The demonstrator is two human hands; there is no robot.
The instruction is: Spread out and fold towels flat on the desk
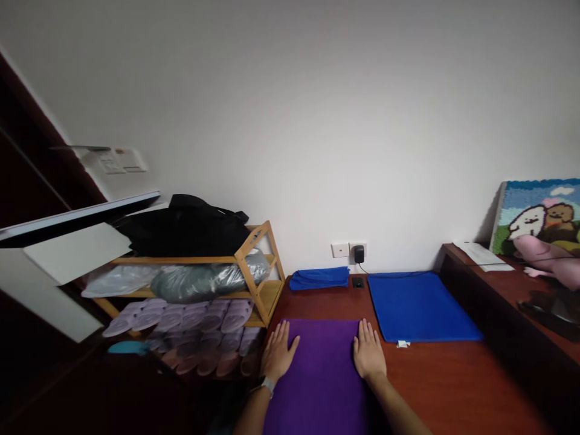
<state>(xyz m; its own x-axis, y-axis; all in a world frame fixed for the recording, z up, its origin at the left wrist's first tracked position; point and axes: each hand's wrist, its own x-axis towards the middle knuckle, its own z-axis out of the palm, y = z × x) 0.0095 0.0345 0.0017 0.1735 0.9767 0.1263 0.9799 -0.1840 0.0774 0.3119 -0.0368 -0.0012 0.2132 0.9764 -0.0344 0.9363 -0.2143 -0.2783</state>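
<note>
A purple cloth [319,374] lies flat on the reddish-brown table [453,386] right in front of me. My left hand [277,353] rests flat on its left edge with the fingers stretched out. My right hand [368,351] lies flat on its right edge, fingers spread too. Neither hand holds anything. A blue cloth [419,307] is spread flat just to the right of my right hand. A folded blue cloth [319,278] sits at the back of the table near the wall.
A wooden rack [260,275] with several pairs of slippers [190,320], bagged items and a black bag [185,226] stands left of the table. A wall socket with a plugged-in charger [359,253] is behind. A raised shelf at the right holds a cartoon picture [539,214] and papers.
</note>
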